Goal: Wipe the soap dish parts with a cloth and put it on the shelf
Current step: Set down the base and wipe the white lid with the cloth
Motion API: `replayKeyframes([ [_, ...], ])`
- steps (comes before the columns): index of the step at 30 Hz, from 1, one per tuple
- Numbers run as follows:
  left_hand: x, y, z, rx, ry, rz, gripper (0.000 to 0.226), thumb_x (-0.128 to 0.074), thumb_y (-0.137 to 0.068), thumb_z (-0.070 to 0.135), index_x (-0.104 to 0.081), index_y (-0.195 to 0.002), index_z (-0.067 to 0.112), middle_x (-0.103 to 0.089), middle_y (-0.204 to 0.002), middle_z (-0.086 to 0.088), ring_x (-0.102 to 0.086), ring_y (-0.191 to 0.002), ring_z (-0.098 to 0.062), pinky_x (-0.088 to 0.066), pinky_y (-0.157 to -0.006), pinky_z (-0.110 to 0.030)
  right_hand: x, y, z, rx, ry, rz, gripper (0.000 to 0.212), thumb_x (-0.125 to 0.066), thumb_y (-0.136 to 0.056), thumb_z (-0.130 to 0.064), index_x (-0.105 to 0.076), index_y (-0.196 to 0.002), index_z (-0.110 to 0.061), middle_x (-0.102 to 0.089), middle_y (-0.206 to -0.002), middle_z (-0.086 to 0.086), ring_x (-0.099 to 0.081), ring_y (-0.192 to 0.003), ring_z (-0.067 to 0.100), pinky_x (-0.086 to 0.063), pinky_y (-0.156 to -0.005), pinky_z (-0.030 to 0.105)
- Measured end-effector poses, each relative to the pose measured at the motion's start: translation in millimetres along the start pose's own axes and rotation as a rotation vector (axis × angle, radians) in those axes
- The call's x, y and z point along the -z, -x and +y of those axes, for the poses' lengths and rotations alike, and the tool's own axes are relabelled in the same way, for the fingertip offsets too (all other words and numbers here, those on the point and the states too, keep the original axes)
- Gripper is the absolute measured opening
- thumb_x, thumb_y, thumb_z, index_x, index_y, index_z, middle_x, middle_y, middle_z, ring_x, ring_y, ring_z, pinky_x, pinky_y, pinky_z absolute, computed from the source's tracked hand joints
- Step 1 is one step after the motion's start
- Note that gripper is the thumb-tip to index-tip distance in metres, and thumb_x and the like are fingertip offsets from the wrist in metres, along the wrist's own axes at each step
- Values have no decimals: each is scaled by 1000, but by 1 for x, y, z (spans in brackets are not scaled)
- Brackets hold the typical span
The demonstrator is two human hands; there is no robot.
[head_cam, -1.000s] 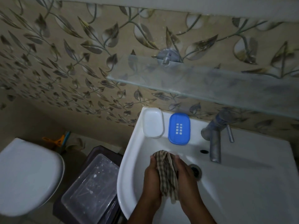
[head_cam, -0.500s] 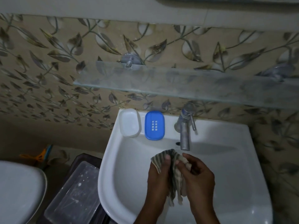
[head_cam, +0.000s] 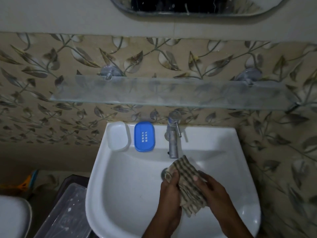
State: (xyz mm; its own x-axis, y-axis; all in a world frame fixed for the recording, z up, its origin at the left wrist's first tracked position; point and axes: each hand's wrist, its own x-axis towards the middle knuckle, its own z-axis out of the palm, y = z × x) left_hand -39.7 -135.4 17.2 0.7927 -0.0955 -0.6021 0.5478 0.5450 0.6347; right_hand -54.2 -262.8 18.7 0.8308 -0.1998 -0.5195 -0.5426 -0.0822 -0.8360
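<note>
Both hands have drifted toward the right side of the basin since half a second ago, and the cloth between them now stands up in a flatter, more spread fold, its top corner reaching just under the tap spout. Left hand grips the checked cloth from its left edge, thumb pressed on the fabric; right hand closes on the cloth's right edge, fingers curled round it, so both hands hold the cloth together over the sink. Its lower end hangs free below the hands, over the white bowl.

Up and to the left of the hands, on the sink's back ledge, lie the two soap dish parts side by side: the blue tray with its small block of drain holes, and further left the white tray, just beside it and close to touching; whether they touch cannot be told. Neither hand touches them. A metal tap stands just above the hands, to the right of the blue tray. Beyond it, higher on the leaf-patterned wall, a frosted glass shelf spans the width on two round brackets. Far to the left of the hands, a clear plastic bin sits on the floor below the sink's edge.
</note>
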Motion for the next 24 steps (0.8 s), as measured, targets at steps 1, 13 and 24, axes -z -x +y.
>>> replayKeyframes([
  [1, -6, -2, 0, -8, -19, 4, 30, -46, -104, 20, -67, -119, 5, -76, -108, -18, -73, -101, -32, -59, -88, -41, 4, -1, 2, -12, -55, -49, 32, -71, -85, -35, -71, -115, -24, -76, -103, -2, -73, -94, 16, -58, -84, 35],
  [13, -55, -65, -11, -94, -211, 143, 17, -70, -87, -1, -67, -99, 10, -74, -86, -11, -68, -73, -22, -58, -64, -31, 64, -63, -11, 197, -377, 261, 50, -68, -80, 13, -63, -116, -21, -68, -111, 10, -67, -99, 25, -59, -67, 25],
  [24, -89, -115, -19, -292, -379, 171, 19, -68, -94, 20, -75, -110, 12, -77, -100, -11, -73, -89, -24, -59, -69, -29, 62, -121, -31, 315, -289, 570, 32, -77, -76, 6, -63, -78, -23, -71, -87, -5, -70, -87, 9, -59, -78, 36],
])
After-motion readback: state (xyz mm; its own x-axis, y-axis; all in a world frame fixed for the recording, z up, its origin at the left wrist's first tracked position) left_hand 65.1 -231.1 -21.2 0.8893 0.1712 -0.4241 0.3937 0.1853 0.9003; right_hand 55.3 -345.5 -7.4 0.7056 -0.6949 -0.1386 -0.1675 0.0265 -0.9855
